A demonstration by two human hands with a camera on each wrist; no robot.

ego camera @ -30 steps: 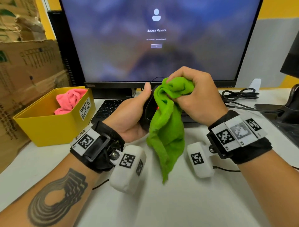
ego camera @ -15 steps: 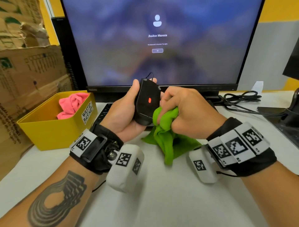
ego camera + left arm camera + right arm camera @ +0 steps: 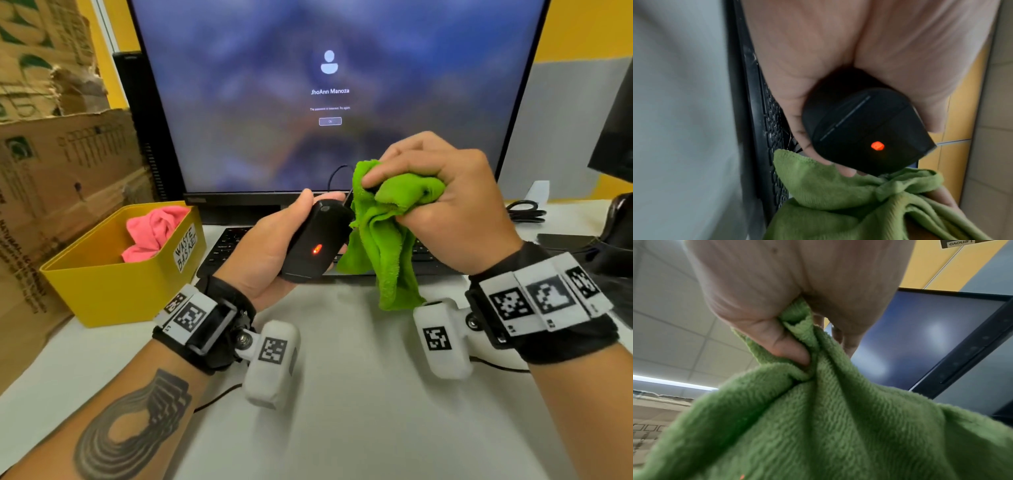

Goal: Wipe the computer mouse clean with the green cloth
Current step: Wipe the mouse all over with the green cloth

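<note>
So the left hand [image 3: 270, 246] has the computer mouse [image 3: 317, 240] cupped in the palm, thumb along one side and fingers curled round the other, held up off the desk in front of the monitor [image 3: 329, 96]. It's flipped belly-up, with the red sensor light [image 3: 317, 249] facing the head camera. Its long axis runs from the heel of the palm up and away toward the screen, leaning a bit right, cable end at the far tip.

The right hand [image 3: 445, 202] is bunched tight around the green cloth [image 3: 383, 233], fingers and thumb pinching a wad of it while the rest hangs in loose folds. The cloth touches the mouse's right edge near the front. From the left wrist view the cloth [image 3: 838, 194] sits right under the fingertips holding the mouse [image 3: 865, 129]; the right wrist view is mostly cloth [image 3: 818, 426] gathered into the fist [image 3: 797, 288].

The mouse is smooth matte black plastic, rounded at the back. The cloth is fuzzy terry-type stuff, bright lime.

Underneath is a plain white desk [image 3: 342, 428] with a black keyboard [image 3: 233, 250]. Left side has a yellow bin [image 3: 113, 284] labelled "WASTE BASKET" with a pink cloth [image 3: 154, 229] in it, cardboard boxes [image 3: 61, 164] beyond that, yellow and grey wall behind.
</note>
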